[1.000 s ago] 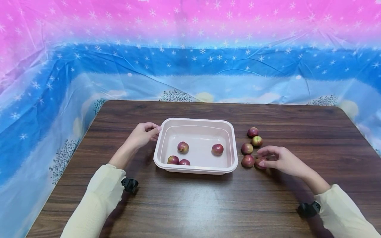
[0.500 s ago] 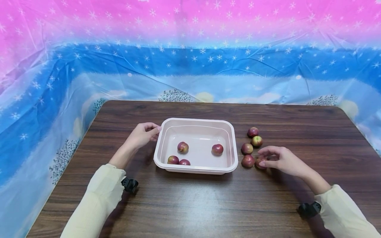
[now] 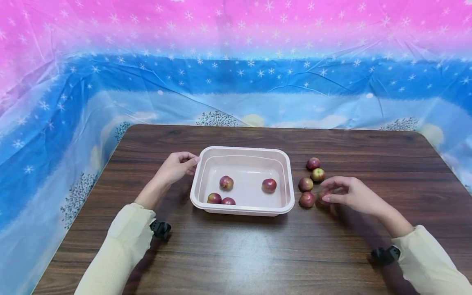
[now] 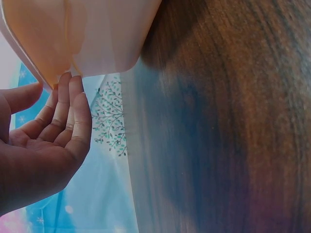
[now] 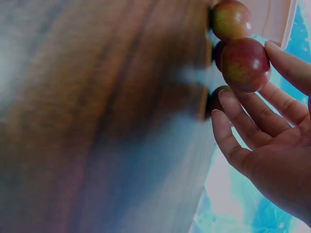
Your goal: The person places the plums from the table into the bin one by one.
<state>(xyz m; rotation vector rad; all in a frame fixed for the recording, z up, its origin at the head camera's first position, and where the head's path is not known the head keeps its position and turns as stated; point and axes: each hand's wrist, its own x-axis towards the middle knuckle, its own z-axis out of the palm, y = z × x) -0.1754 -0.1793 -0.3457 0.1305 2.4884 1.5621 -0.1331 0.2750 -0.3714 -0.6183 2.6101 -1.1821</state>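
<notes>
Pink tub (image 3: 243, 211) is holding four fruits already; I'm steadying its left rim with my left hand (image 3: 177, 166), fingers straight. My right hand (image 3: 350, 194) is pinching one red fruit (image 5: 244, 64) off the table (image 3: 236, 254), four others (image 3: 307, 199) waiting beside.

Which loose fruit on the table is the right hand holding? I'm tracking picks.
The fruit nearest the person, right of the tub; the right hand pinches it.

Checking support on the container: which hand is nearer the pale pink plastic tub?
Left. The left hand touches the pale pink plastic tub at its far left corner; the right hand is beyond its right side, pinching a red fruit.
</notes>
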